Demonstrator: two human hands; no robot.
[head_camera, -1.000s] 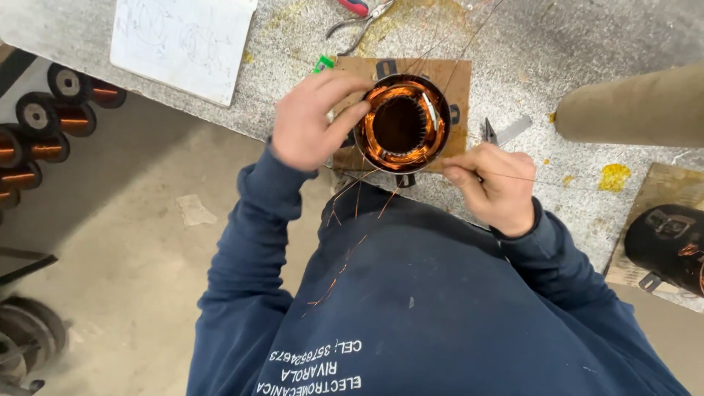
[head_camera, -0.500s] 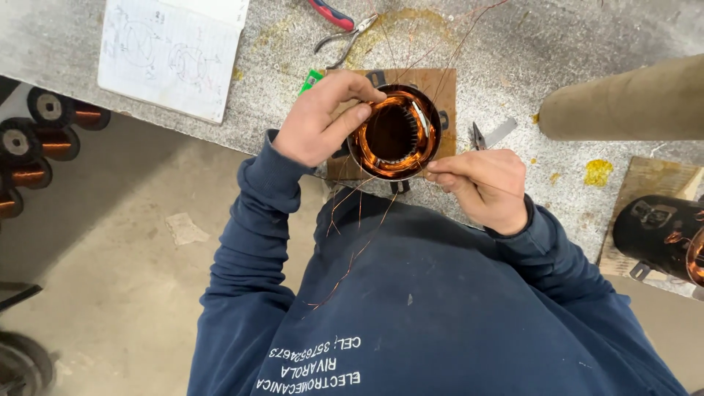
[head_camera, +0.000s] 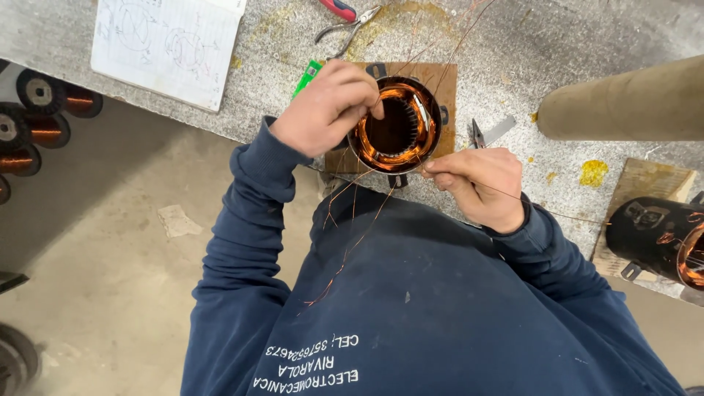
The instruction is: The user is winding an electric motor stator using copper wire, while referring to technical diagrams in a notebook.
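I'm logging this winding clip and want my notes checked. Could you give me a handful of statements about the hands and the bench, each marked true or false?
1. The left hand rests on the rim of the round motor stator with copper windings. True.
2. The right hand holds the red-handled pliers. False: the pliers lie on the bench beyond the stator; the right hand pinches thin copper wire.
3. An open notebook with pencil sketches lies on the bench. True.
4. The stator sits directly on the floor. False: it sits on a brown board on the bench.
5. A brown cardboard tube lies on the bench. True.
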